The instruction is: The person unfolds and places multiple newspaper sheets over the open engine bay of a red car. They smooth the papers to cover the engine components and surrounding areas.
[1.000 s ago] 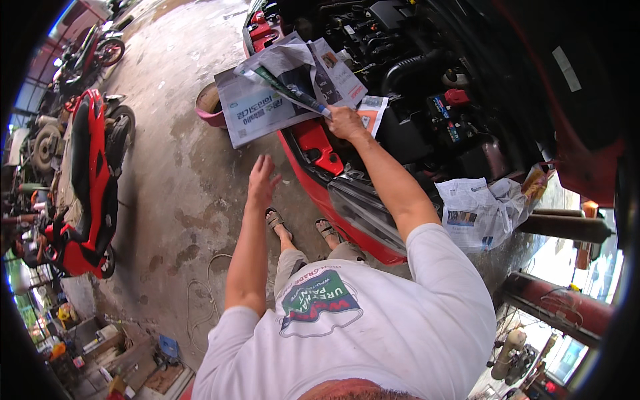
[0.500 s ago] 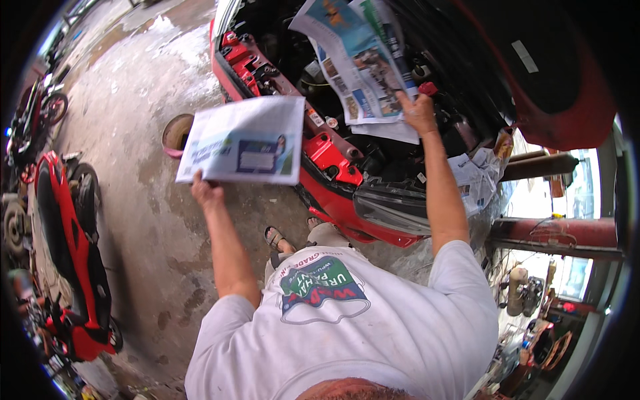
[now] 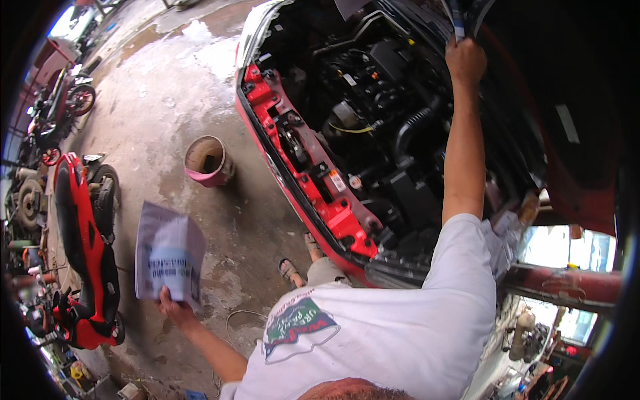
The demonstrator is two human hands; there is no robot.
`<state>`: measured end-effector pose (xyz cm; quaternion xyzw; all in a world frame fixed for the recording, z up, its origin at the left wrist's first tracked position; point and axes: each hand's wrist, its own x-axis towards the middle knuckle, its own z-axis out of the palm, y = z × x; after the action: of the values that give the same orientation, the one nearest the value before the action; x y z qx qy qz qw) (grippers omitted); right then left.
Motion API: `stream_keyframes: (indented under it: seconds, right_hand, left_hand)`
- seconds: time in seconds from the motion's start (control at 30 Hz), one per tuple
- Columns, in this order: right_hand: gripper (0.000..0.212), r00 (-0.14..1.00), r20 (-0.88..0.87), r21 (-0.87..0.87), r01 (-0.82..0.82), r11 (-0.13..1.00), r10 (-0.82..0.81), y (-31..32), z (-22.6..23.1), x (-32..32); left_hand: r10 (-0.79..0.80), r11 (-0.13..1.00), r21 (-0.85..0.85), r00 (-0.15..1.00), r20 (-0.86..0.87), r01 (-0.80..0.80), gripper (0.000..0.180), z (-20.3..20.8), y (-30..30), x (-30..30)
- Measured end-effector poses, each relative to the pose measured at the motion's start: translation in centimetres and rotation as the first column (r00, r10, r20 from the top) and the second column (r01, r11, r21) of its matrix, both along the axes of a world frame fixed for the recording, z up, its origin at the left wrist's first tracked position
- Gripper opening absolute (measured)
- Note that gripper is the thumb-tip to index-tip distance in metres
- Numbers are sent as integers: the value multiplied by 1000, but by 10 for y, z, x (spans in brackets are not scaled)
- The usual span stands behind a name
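I stand at the open engine bay (image 3: 373,127) of a red car. My left hand (image 3: 175,308) hangs low at my left side, gripping a sheet of newspaper (image 3: 167,257) that blurs over the wet concrete. My right hand (image 3: 465,60) reaches high over the engine and grips the lower edge of more newspaper sheets (image 3: 460,15), mostly cut off by the top of the picture. The car's red front frame (image 3: 313,180) runs diagonally in front of my sandalled feet (image 3: 300,263).
A round pink-rimmed bucket (image 3: 208,160) stands on the concrete floor to the left of the car. Red motorbikes (image 3: 83,247) are parked along the left edge. A rusty red post (image 3: 567,283) and cluttered shelves sit at the lower right.
My left hand has swung its newspaper sheet down from chest height to my left side. My right hand has lifted its sheets higher over the engine, nearly out of view.
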<state>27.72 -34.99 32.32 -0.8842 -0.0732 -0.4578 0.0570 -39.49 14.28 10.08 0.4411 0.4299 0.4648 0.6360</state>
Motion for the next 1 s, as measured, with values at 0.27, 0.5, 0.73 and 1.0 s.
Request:
stream_keyframes:
  seconds: [0.27,0.5,0.73,1.0]
  right_hand:
    - [29,827,-539,-288,-5,958,-158,102,-166,188]
    - [70,430,-874,-251,-3,968,-225,99,-258,175]
    - [79,574,-703,209,-399,893,420,97,-279,92]
    - [77,-350,-80,976,164,145,933,181,-210,-267]
  left_hand:
    - [173,985,59,957,-235,-164,45,59,-63,-41]
    - [-13,1000,21,946,-324,20,47,64,-90,19]
    - [-300,947,60,934,-192,316,43,81,-72,103]
    - [-437,643,409,749,-498,647,14,70,-79,125]
